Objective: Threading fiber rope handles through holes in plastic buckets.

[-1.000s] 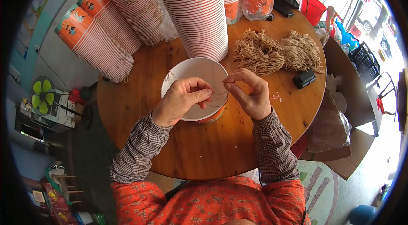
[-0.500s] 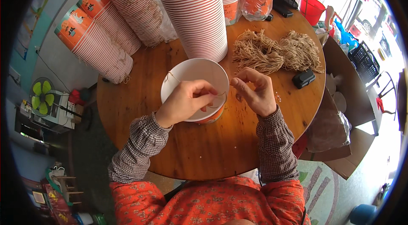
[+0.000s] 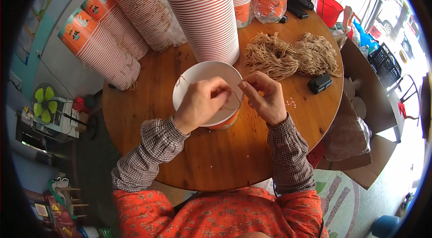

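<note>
A white-lined paper bucket [image 3: 191,72] with an orange outside stands upright on the wooden table in front of me. A thin tan cord [image 3: 237,98] shows as a small loop at its right rim, between my hands. My left hand [image 3: 202,101] is over the bucket's opening, its fingers pinched on the cord. My right hand [image 3: 264,95] is at the right rim, thumb and forefinger closed on the cord's other side. A short bit of cord sticks through the rim at the upper left. The fingertips partly hide the cord.
A tall stack of nested buckets [image 3: 209,26] rises just behind. More stacks [image 3: 101,44] lean at the left. Bundles of tan cord [image 3: 292,56] and a small black box [image 3: 320,84] lie on the table [image 3: 189,161] at right. Beyond its right edge are open cardboard boxes [image 3: 366,89].
My right hand has shifted slightly left, nearer the rim. My left hand has moved slightly up and right, and the cord loop between them shows more clearly.
</note>
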Demonstrator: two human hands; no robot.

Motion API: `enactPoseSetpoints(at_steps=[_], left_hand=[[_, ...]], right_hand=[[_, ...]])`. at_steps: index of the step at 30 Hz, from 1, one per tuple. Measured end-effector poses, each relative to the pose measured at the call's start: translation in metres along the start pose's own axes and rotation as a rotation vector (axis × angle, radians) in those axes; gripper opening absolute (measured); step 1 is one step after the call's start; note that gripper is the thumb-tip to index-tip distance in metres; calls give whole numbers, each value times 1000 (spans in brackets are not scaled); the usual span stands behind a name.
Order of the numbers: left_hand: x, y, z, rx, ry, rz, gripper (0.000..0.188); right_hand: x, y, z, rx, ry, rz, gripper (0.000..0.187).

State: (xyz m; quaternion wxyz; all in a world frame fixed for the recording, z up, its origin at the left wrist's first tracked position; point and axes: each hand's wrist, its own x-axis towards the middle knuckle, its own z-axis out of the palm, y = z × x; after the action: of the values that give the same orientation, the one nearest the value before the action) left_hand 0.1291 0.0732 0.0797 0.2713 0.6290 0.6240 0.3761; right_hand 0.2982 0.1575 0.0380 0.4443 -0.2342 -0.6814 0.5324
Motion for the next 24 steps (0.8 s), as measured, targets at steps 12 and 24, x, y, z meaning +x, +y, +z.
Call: enactPoseSetpoints(at_steps=[12, 24], left_hand=[[-12, 6, 4, 214, 329, 411, 11], [-11, 4, -3, -368, 3, 16, 13]], right_hand=[[-5, -4, 8, -172, -157, -149, 10], [-4, 10, 13, 328, -142, -132, 16]])
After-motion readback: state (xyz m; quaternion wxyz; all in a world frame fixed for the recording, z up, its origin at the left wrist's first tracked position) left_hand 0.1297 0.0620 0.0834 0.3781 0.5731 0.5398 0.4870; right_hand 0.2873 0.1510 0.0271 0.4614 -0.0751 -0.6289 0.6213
